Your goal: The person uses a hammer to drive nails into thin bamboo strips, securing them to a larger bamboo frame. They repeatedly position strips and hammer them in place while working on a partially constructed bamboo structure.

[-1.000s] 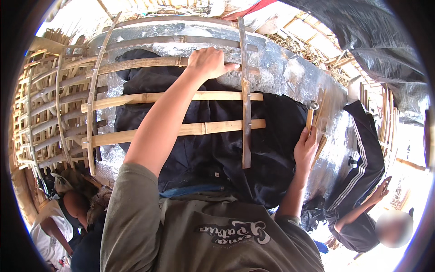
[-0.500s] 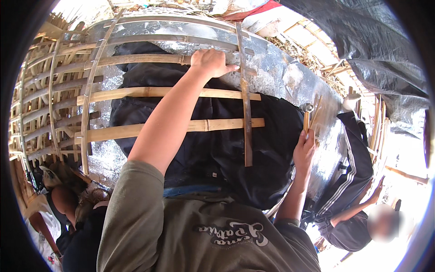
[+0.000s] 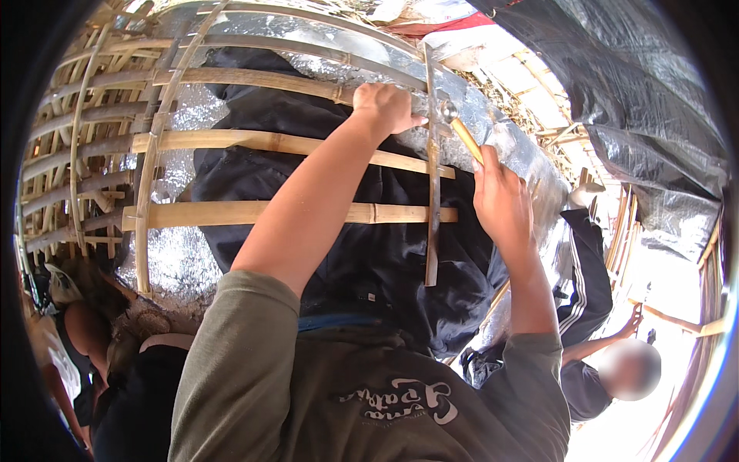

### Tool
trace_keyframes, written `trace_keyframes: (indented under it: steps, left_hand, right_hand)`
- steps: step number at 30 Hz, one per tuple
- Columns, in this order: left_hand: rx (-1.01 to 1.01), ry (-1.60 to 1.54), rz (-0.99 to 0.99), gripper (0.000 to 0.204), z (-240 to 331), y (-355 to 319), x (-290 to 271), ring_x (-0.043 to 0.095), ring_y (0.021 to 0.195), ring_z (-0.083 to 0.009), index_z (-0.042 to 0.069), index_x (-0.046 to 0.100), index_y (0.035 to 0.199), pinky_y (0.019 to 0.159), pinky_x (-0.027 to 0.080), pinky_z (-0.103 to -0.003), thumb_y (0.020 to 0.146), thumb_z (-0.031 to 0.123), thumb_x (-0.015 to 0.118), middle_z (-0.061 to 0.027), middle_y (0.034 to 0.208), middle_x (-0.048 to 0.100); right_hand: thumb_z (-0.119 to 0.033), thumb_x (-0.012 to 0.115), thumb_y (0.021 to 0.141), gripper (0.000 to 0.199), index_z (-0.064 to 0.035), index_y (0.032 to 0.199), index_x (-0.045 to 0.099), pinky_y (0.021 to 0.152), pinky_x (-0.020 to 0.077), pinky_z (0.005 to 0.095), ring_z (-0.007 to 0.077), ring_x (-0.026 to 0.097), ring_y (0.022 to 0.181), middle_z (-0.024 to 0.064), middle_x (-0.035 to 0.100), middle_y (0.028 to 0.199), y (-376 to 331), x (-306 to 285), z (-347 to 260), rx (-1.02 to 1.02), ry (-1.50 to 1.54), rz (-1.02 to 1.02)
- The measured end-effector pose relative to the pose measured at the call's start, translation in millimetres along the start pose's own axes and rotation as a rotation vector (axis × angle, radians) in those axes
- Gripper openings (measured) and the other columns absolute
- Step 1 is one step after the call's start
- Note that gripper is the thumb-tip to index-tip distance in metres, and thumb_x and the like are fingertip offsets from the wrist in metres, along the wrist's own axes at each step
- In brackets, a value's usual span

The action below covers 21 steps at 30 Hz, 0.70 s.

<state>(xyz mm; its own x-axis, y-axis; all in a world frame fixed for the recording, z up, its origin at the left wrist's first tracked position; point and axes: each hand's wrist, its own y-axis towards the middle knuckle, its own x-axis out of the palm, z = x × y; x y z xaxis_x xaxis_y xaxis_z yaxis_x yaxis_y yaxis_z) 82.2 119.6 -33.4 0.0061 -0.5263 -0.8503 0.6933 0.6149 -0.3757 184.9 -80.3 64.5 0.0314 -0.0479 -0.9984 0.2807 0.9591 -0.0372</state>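
My left hand point(image 3: 382, 108) is closed round the right part of a split bamboo slat point(image 3: 254, 79), its thumb pointing toward an upright bamboo strip point(image 3: 433, 231) that crosses the slats. In my right hand point(image 3: 502, 196) is a hammer point(image 3: 466, 140) with a yellowish handle. Its round metal head is at that strip, beside the slat's end; whether it touches cannot be made out. Two paler slats, an upper one point(image 3: 269, 142) and a lower one point(image 3: 254, 213), run below, the lower partly behind my left forearm. No nail can be made out.
Behind the slats lie black cloth point(image 3: 369, 262) and silvery sheeting point(image 3: 173, 262). A woven bamboo lattice point(image 3: 85, 146) fills the left. Dark plastic sheeting point(image 3: 631, 85) hangs at upper right. One person point(image 3: 589, 385) is at the lower right, others point(image 3: 142, 393) at the lower left.
My right hand has swung the hammer up and left, from beside the black cloth to the upright strip. My left hand keeps its hold, and the view has shifted slightly.
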Motion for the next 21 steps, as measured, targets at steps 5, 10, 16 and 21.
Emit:
trace_keyframes:
  steps: [5,10,16,21]
  left_hand:
    - [0.082,0.009,0.142,0.061,-3.6,4.9,15.9,0.07,0.104,-0.0271,0.012,0.076,0.104,0.091,0.054,-0.042,0.089,0.068,0.058,-0.0099,0.103,0.075]
    - [0.057,-0.042,0.051,0.058,-7.0,4.2,11.9,0.071,0.102,-0.0277,0.012,0.077,0.1,0.088,0.055,-0.042,0.089,0.066,0.058,-0.0095,0.101,0.075]
    - [0.041,-0.017,0.03,0.052,-5.3,2.4,7.1,0.07,0.106,-0.0226,0.015,0.077,0.104,0.087,0.053,-0.037,0.09,0.063,0.06,-0.0047,0.106,0.075]
    - [0.033,-0.02,-0.019,0.053,-2.3,1.8,4.9,0.069,0.107,-0.0225,0.015,0.077,0.106,0.088,0.053,-0.036,0.091,0.063,0.06,-0.0045,0.108,0.075]
  right_hand:
    - [-0.019,0.049,0.102,0.017,-0.0083,0.116,0.048,0.069,0.0522,0.0579,0.0482,0.066,0.077,0.0251,0.067,0.081,22.5,23.7,4.7,0.087,-0.026,-0.142]
    - [-0.017,0.05,0.101,0.017,-0.0059,0.113,0.047,0.068,0.0535,0.058,0.049,0.067,0.074,0.0255,0.067,0.076,23.4,13.2,-15.1,0.137,0.03,-0.093]
    - [-0.021,0.047,0.104,0.018,-0.008,0.115,0.049,0.067,0.0468,0.0626,0.0532,0.063,0.078,0.0299,0.065,0.079,28.1,22.8,-10.1,0.145,0.013,-0.159]
    - [-0.016,0.05,0.101,0.015,-0.0036,0.109,0.047,0.067,0.0529,0.0588,0.0496,0.066,0.076,0.0285,0.065,0.075,15.9,15.6,-19.4,0.178,0.089,-0.077]
